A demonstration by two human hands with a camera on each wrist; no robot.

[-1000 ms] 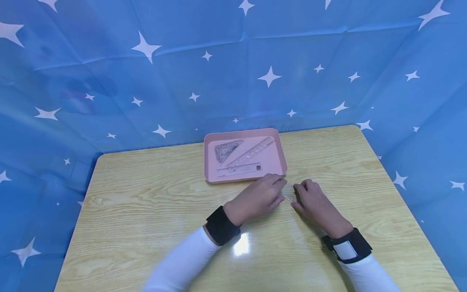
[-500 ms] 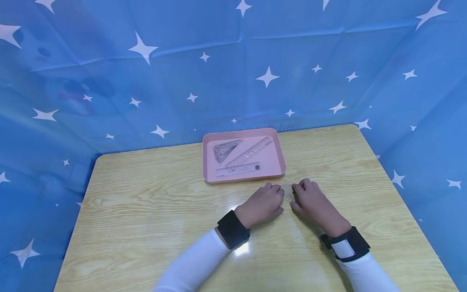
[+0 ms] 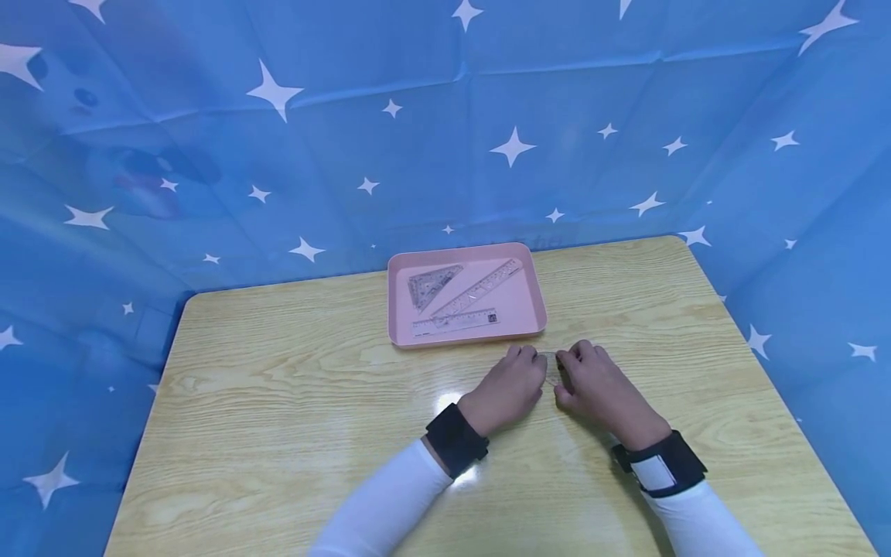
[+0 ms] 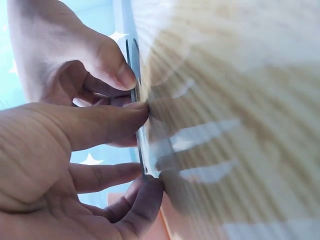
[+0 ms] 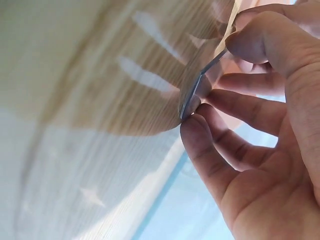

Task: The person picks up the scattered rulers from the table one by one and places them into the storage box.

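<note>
Just in front of the tray's near right corner, both hands hold a thin, clear plastic piece (image 3: 551,368) with a slanted edge, like a small drawing tool. My left hand (image 3: 504,391) grips its left side, and my right hand (image 3: 604,391) pinches its right side. In the left wrist view the piece (image 4: 141,150) appears edge-on, with thumb and fingertips at its edges close over the tabletop. The right wrist view shows its edge (image 5: 192,95) between the fingertips. Fingers hide most of its outline.
A pink tray (image 3: 397,309) stands at the back of the wooden table (image 3: 278,418). In it lie a clear set square (image 3: 431,285) and two clear rulers, one (image 3: 480,290) slanting across the other (image 3: 452,322). A blue star-patterned cloth (image 3: 334,139) hangs behind.
My left hand has drawn back from the tray's rim and shifted right, nearer my right hand, so less of the clear piece shows between them. The right hand stays nearly still.
</note>
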